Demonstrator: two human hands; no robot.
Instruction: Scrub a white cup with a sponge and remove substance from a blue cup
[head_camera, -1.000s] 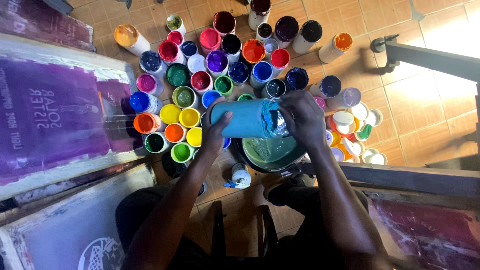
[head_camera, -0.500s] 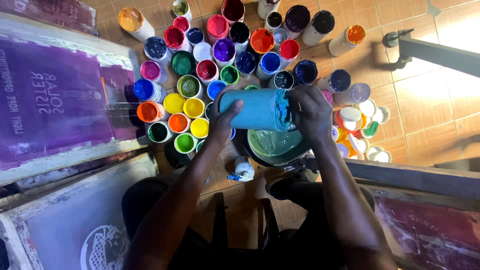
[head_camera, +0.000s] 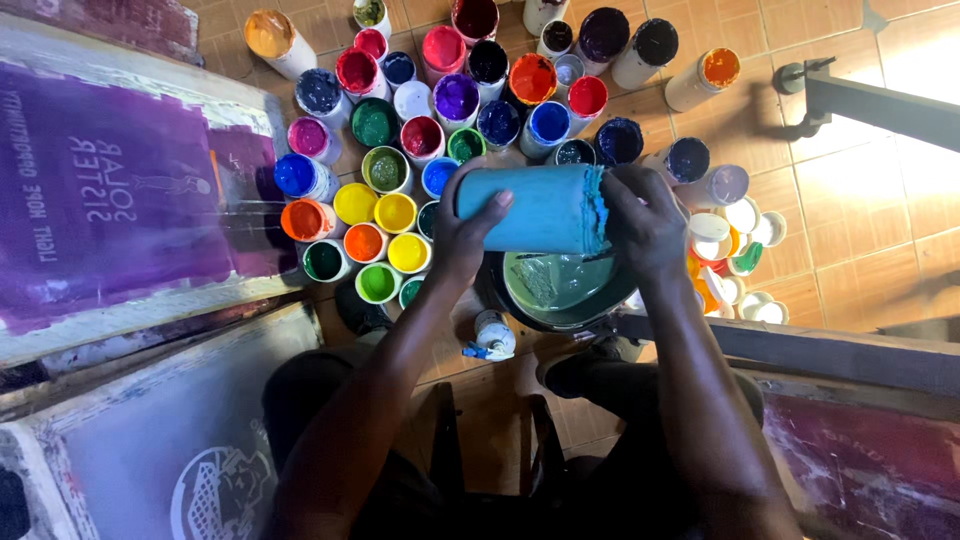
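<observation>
My left hand (head_camera: 462, 232) grips the base of a teal paint jar (head_camera: 530, 208) held on its side. My right hand (head_camera: 645, 222) is at the jar's open, paint-smeared mouth, fingers curled there. Right below the jar sits a dark bowl (head_camera: 562, 290) with greenish-teal paint in it. I cannot tell whether my right hand holds a tool.
Several open jars of coloured paint (head_camera: 395, 212) crowd the tiled floor beyond the bowl. A purple-stained printing screen (head_camera: 110, 190) lies at the left, another screen (head_camera: 150, 450) at the lower left, a reddish one (head_camera: 860, 450) at the lower right. A small white bottle (head_camera: 493, 335) lies near my knees. Loose lids (head_camera: 745, 215) sit at right.
The view has shifted slightly downward. Both hands keep the teal jar on its side over the bowl; my right hand stays at its mouth.
</observation>
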